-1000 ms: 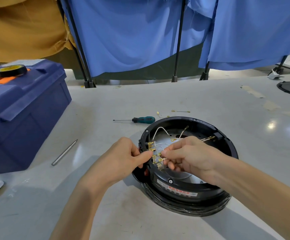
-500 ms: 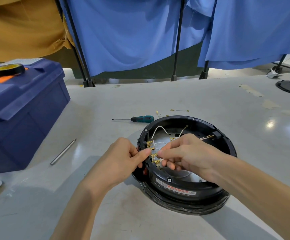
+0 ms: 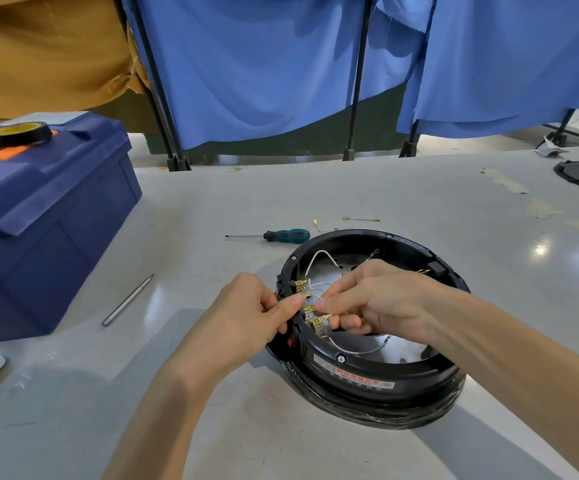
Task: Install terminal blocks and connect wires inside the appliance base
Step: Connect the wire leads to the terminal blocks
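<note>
We find little to read here. A label (image 3: 359, 378) in red and white is stuck to the near outer wall of the black appliance base (image 3: 419, 362), but its print is too small for us to make out. The yellow core of the tape roll (image 3: 19, 133) on the blue toolbox (image 3: 49, 216) carries marks we cannot read either.

The base lies open side up on the desk (image 3: 367, 188), right of centre and close to us. Its brass terminals (image 3: 310, 310) line the inner left wall, and a white wire (image 3: 322, 253) arcs above them.

Our left hand (image 3: 246, 317) has its fingers curled, with thumb and forefinger pinched together at the terminals. The right hand (image 3: 381, 299) reaches in from the other side, pinching the wire's end right beside them.

Behind the base lie a green-handled screwdriver (image 3: 286, 235) and two loose leads (image 3: 360, 220). A metal rod (image 3: 127, 301) rests near the toolbox.

Against half a second ago we see almost no change. Both hands stay at the same spot on the terminal row, fingertips nearly meeting, and nothing on the desk has moved.
</note>
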`<state>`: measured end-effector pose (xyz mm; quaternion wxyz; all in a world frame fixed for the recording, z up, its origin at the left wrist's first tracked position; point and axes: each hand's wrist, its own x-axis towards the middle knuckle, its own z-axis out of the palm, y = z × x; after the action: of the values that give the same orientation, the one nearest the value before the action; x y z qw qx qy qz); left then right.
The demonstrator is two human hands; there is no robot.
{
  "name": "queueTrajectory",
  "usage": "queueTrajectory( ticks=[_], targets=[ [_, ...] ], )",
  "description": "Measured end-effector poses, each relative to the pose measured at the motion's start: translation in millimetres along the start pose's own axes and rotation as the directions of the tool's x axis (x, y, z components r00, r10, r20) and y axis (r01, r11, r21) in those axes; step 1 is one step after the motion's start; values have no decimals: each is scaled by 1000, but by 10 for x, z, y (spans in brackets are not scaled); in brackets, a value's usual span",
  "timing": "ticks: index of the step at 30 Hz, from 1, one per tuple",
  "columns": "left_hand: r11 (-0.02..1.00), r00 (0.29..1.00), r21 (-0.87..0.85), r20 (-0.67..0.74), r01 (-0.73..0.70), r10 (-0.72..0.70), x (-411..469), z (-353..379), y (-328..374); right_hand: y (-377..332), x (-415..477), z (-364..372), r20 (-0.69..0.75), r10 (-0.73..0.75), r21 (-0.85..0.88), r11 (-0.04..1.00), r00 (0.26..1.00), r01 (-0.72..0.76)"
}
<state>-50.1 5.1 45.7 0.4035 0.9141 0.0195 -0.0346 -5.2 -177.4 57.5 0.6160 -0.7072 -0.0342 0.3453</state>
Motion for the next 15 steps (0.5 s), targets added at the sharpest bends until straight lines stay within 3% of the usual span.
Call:
queueTrajectory(
  ticks=[4, 10, 15],
  targets=[
    [1000, 1000, 6, -15, -4, 4, 0, 11, 10, -44, 33, -8, 1, 50, -10, 999, 999, -50],
    [1000, 1000, -20, -13, 0, -1, 25, 17, 34, -124, 153, 65, -184, 90, -115, 987, 979, -112],
    [999, 1000, -23, 4, 24, -24, 55, 10, 51, -172, 180, 103, -229, 85, -184, 974, 970, -129]
  ],
)
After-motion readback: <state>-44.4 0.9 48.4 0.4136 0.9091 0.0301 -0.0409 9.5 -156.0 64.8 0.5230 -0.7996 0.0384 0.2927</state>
